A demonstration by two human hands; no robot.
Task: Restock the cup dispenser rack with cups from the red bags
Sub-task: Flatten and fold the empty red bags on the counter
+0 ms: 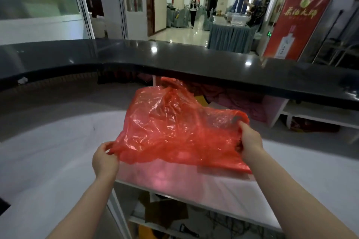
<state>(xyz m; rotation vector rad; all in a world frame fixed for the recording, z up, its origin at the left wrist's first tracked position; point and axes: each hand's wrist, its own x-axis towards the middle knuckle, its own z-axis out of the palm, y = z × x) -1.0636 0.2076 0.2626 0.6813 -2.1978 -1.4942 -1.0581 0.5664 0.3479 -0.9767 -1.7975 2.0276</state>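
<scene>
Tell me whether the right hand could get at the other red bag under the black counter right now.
Probably not yet. The right hand grips one end of the red bag and the left hand the other, so neither is free; the second red bag lies beyond, under the black counter.

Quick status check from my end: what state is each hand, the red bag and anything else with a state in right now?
Red bag: crumpled, held up over the white counter, looks empty; no cups visible.
Left hand: pinches the bag's left edge.
Right hand: grips the bag's right edge.
Cup dispenser rack: not in view.
</scene>
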